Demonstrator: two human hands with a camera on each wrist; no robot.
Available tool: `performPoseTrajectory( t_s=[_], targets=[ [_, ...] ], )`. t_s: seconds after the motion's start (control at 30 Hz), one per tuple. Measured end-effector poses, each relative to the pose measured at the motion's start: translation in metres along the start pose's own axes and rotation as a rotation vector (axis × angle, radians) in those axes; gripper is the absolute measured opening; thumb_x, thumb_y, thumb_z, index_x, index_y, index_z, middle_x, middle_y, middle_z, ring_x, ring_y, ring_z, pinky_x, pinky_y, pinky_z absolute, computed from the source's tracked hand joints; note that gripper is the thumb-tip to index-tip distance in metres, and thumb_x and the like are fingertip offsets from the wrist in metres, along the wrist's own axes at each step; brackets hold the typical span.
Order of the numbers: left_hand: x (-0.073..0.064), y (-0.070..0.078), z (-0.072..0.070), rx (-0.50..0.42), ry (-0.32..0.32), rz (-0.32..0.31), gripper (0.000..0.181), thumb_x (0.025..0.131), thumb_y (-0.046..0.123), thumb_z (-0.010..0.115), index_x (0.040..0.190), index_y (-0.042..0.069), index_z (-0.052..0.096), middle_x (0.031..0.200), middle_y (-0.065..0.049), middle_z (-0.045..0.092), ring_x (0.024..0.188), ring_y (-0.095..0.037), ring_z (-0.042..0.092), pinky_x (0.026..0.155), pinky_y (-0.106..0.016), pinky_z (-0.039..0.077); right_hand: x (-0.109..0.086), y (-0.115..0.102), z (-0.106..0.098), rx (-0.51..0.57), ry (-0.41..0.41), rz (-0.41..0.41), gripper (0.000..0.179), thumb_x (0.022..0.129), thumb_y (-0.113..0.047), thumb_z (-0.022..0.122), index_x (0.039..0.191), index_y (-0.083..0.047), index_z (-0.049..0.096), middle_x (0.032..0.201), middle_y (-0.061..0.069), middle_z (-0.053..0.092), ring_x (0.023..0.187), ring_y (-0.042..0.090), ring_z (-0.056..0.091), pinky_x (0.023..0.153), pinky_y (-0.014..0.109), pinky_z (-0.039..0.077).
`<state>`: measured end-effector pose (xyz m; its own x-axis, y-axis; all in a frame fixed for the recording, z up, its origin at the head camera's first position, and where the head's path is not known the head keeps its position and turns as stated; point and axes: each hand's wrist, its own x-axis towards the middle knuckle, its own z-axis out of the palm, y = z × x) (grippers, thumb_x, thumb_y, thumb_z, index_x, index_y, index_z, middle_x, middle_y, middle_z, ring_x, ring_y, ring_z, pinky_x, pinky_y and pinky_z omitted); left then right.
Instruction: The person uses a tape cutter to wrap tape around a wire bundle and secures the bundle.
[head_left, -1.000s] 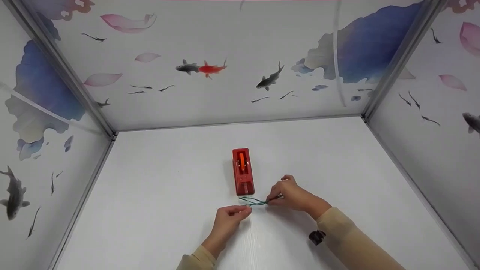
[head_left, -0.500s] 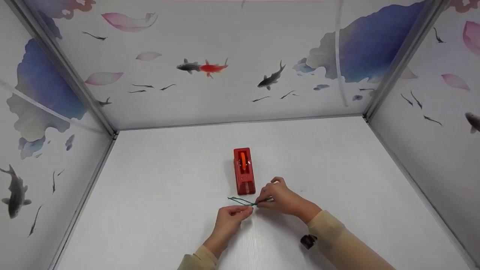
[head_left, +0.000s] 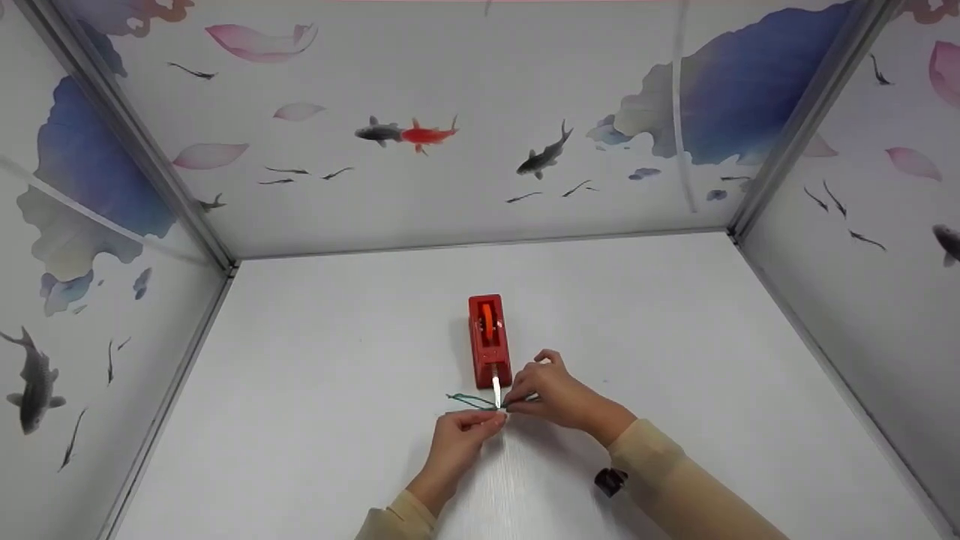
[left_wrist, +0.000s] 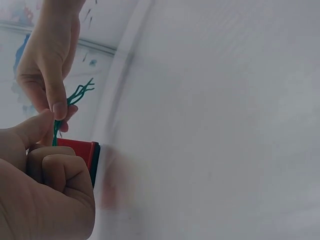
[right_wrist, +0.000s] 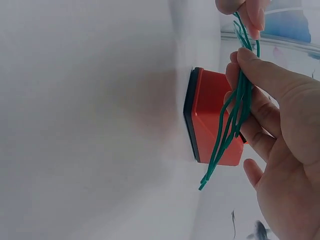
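Since I'm only on the feeds, head view first: red tape dispenser (head_left: 491, 356) sits on the white table (head_left: 337, 337), orange wheel (head_left: 487, 321) showing toward its far end. Bright narrow strip of tape (head_left: 496, 390) runs from its near end to the person's left hand (head_left: 459, 441), thumb and forefinger pinched together at the strip's end. Right hand (head_left: 555, 391) just beside it, also pinched, with green cords (head_left: 466, 399) between thumb and fingers; part of the bundle pokes out leftward beyond the strip. Cords and strip cross where the hands meet; I can't tell whether they touch. Beige sleeve (head_left: 675, 465) on the right arm, small black device (head_left: 611, 482) by that wrist. Back wall (head_left: 465, 202) printed with fish and pink petals.

Left wrist view: I get the left hand low at the edge, fingers curled, thumb tip close to the right hand's fingertips. Cord ends stick out past the right hand; lower down the cords go behind the left knuckles, so I can't tell if that pinch holds them too. Dispenser partly hidden behind.

Right wrist view: right thumb presses the bundle against the fingers, loose ends hanging below. Left fingertips at the top, by the cords' other end. Dispenser behind, dark base showing.
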<state>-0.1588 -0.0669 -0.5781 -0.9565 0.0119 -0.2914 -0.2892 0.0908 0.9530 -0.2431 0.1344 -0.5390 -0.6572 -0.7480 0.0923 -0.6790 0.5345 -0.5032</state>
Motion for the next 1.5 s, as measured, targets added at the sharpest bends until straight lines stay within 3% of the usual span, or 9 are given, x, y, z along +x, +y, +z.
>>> performPoseTrajectory(
  t_s=[0.63,0.93,1.1,1.2,1.33,1.43,1.5],
  targets=[
    [0.001,-0.001,-0.001,0.01,-0.019,-0.014,0.03,0.09,0.035,0.08,0.108,0.011,0.081,0.105,0.001,0.076,0.089,-0.011,0.06,0.074,-0.025,0.05,-0.002,-0.004,-0.001,0.026,0.001,0.01,0.015,0.091,-0.022,0.081,0.105,-0.024,0.084,0.091,-0.013,0.076,0.092,0.004,0.063,0.108,0.057,0.028],
    [-0.002,-0.001,-0.003,0.048,-0.02,0.012,0.027,0.092,0.028,0.079,0.114,0.014,0.08,0.106,-0.001,0.069,0.087,-0.014,0.047,0.067,-0.025,0.04,-0.004,-0.006,-0.003,0.038,0.03,-0.002,0.016,0.089,-0.018,0.082,0.104,-0.023,0.084,0.092,-0.012,0.076,0.093,0.004,0.064,0.109,0.058,0.028],
    [-0.002,-0.003,-0.008,0.093,-0.014,-0.025,0.037,0.093,0.031,0.077,0.123,0.011,0.075,0.126,-0.005,0.071,0.106,-0.015,0.059,0.082,-0.033,0.054,-0.005,-0.006,-0.006,0.066,0.032,0.017,0.016,0.089,-0.016,0.082,0.104,-0.021,0.084,0.091,-0.012,0.076,0.093,0.005,0.064,0.109,0.058,0.027],
    [0.001,-0.002,-0.016,0.1,0.056,-0.041,0.044,0.092,0.023,0.076,0.133,0.008,0.068,0.103,-0.004,0.071,0.09,-0.013,0.06,0.076,-0.031,0.054,-0.004,-0.006,-0.009,0.055,0.037,0.011,0.015,0.089,-0.015,0.082,0.103,-0.019,0.085,0.09,-0.011,0.076,0.093,0.006,0.064,0.108,0.059,0.027],
    [0.003,0.01,-0.028,0.135,0.248,0.051,0.05,0.09,0.009,0.072,0.14,0.009,0.061,0.083,-0.003,0.054,0.072,-0.015,0.046,0.063,-0.025,0.042,-0.003,-0.004,-0.01,0.048,0.035,0.016,0.014,0.088,-0.015,0.082,0.102,-0.019,0.085,0.089,-0.012,0.075,0.093,0.006,0.063,0.107,0.059,0.027],
    [0.0,0.025,-0.034,0.227,0.353,0.224,0.044,0.091,0.01,0.075,0.134,0.015,0.067,0.099,-0.005,0.062,0.085,-0.019,0.052,0.072,-0.028,0.046,-0.004,-0.003,-0.008,0.06,0.032,0.027,0.014,0.088,-0.015,0.083,0.101,-0.019,0.085,0.089,-0.012,0.075,0.091,0.005,0.062,0.107,0.059,0.027],
    [-0.004,0.036,-0.036,0.325,0.371,0.359,0.039,0.089,0.015,0.08,0.127,0.019,0.072,0.109,-0.004,0.065,0.096,-0.021,0.055,0.081,-0.034,0.049,-0.005,-0.003,-0.007,0.063,0.027,0.029,0.014,0.088,-0.015,0.083,0.101,-0.019,0.085,0.088,-0.013,0.075,0.091,0.004,0.062,0.108,0.059,0.026]
  ],
)
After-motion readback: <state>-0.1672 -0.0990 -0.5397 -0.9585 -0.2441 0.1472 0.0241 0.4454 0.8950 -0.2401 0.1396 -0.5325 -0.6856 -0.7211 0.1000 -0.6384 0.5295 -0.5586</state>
